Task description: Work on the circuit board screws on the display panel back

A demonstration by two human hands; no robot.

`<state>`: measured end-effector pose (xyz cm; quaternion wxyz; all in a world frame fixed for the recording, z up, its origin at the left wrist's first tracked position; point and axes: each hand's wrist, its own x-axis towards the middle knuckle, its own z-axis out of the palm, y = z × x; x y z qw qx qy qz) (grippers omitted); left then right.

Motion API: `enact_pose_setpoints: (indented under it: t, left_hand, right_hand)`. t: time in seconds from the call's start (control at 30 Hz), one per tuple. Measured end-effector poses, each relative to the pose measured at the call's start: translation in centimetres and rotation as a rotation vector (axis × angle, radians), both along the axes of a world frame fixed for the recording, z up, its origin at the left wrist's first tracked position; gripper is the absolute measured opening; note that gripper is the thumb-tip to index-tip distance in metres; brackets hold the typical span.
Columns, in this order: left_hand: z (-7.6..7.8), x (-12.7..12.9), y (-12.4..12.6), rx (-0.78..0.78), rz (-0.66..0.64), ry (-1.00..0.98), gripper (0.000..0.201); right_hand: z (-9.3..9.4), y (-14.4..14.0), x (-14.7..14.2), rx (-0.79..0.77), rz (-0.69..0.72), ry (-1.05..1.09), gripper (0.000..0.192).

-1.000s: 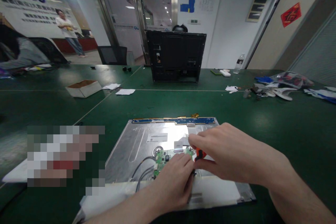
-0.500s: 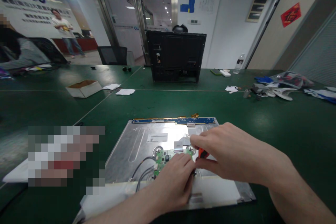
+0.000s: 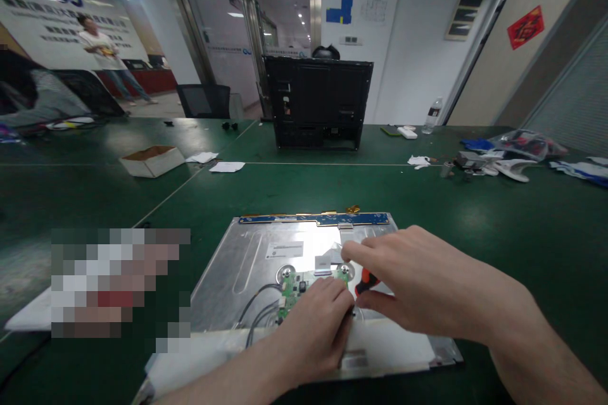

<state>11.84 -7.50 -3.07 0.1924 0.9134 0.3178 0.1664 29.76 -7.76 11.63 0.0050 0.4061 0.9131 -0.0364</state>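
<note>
Panel [image 3: 247, 253] on table [image 3: 498, 221] — monitor shell [image 3: 317, 101] behind, box [image 3: 151, 159] left.

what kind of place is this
Probably an electronics repair or teardown workshop: long green-topped benches, a bare LCD panel lying back-up with its green circuit board exposed under the hands, and a stripped black monitor housing standing behind.

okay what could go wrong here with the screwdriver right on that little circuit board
The orange-handled screwdriver in the right hand could slip and gouge the green circuit board. The white ribbon cable lies right beside the tip and might get nicked. The left hand covers the board's near edge, close to the grey wires, which could snag.
</note>
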Motion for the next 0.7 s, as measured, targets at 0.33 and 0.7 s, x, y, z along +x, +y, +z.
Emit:
enact_pose_setpoints:
  t: [0.33, 0.7]
  left_hand:
    - [0.23, -0.07, -0.03, 0.024, -0.006, -0.023, 0.018]
    - [0.37, 0.02, 0.13, 0.0, -0.01, -0.023, 0.016]
  right_hand:
    - [0.05, 0.19, -0.44, 0.003, 0.017, -0.016, 0.011]
    - [-0.14, -0.47, -0.04, 0.032, 0.061, 0.014, 0.017]
